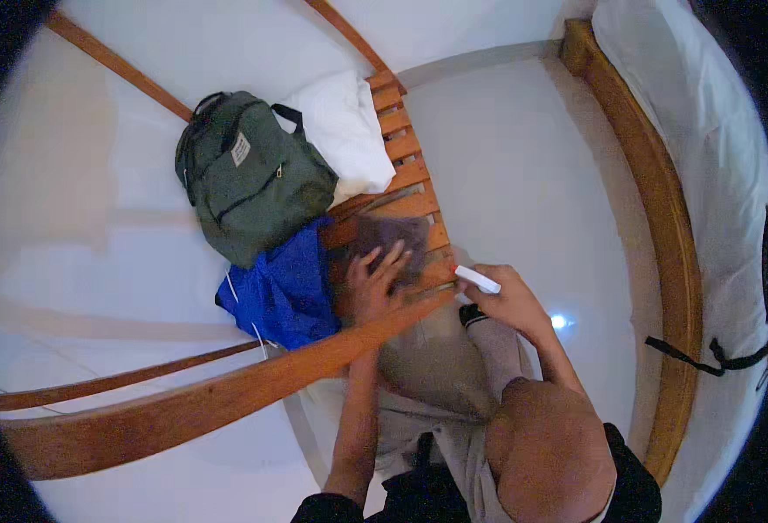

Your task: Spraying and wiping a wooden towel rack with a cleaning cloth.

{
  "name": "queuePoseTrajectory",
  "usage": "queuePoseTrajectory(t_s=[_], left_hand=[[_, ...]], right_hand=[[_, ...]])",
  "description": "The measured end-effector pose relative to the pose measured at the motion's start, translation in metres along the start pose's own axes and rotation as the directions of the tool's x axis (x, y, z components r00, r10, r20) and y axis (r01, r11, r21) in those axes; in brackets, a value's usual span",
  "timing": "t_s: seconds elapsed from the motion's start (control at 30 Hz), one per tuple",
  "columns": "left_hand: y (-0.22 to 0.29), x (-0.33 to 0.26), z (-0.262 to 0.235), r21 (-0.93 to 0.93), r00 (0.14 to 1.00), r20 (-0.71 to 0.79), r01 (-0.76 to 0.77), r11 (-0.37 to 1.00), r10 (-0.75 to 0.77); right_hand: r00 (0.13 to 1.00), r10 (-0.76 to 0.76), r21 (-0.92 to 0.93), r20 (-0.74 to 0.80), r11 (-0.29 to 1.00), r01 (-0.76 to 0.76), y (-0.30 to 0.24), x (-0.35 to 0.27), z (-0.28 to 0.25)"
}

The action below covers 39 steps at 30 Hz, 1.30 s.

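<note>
My left hand (377, 288) reaches under the wooden rail, fingers spread, at the near edge of a dark purplish-grey cloth-like item (392, 244). This item is blurred and lies on the slatted wooden bench (412, 179); whether my fingers press on it is hard to tell. My right hand (510, 301) is closed around a small white oblong object (478, 279) with a red tip, beside the bench's right edge. Its kind I cannot make out. A blue fabric bag (288, 292) with white cords lies left of my left hand.
A green backpack (257, 174) and a white folded cloth (345, 131) rest farther along the bench. The wooden rail (227, 388) crosses above my left forearm. At right runs a wooden bed frame (654, 174) with white bedding (715, 148) and a black strap (706, 362).
</note>
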<state>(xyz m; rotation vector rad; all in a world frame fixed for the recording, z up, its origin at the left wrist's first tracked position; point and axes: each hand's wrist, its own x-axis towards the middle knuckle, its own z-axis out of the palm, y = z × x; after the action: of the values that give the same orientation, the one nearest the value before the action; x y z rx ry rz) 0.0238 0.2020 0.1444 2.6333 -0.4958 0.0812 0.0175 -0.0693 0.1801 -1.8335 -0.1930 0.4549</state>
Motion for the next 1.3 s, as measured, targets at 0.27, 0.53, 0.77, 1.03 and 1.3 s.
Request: queuePoseTrajectory(t_s=[0.27,0.53,0.77,1.03,1.3], left_hand=[[-0.001,-0.001,0.033,0.037,0.879,-0.397,0.303,0.952,-0.264],[0.064,0.064,0.015,-0.077,0.996,0.079,-0.038,0.996,0.044],[-0.007,0.024,0.009,-0.134,0.996,0.048,-0.075,0.988,0.082],[-0.020,-0.022,0.012,-0.055,0.908,-0.319,0.269,0.962,-0.272],[0.045,0.047,0.019,0.125,0.997,0.015,0.080,0.989,-0.082]], right_hand=[[0.967,0.146,0.033,-0.209,0.989,-0.142,0.029,-0.015,-0.035],[0.948,0.154,0.005,-0.278,0.987,-0.159,0.027,-0.010,-0.047],[0.942,0.274,0.057,-0.193,0.962,-0.268,0.011,-0.004,-0.029],[0.966,0.091,-0.059,-0.243,0.992,-0.108,0.031,0.005,-0.034],[0.949,0.168,0.016,-0.267,0.985,-0.170,0.028,0.005,-0.032]])
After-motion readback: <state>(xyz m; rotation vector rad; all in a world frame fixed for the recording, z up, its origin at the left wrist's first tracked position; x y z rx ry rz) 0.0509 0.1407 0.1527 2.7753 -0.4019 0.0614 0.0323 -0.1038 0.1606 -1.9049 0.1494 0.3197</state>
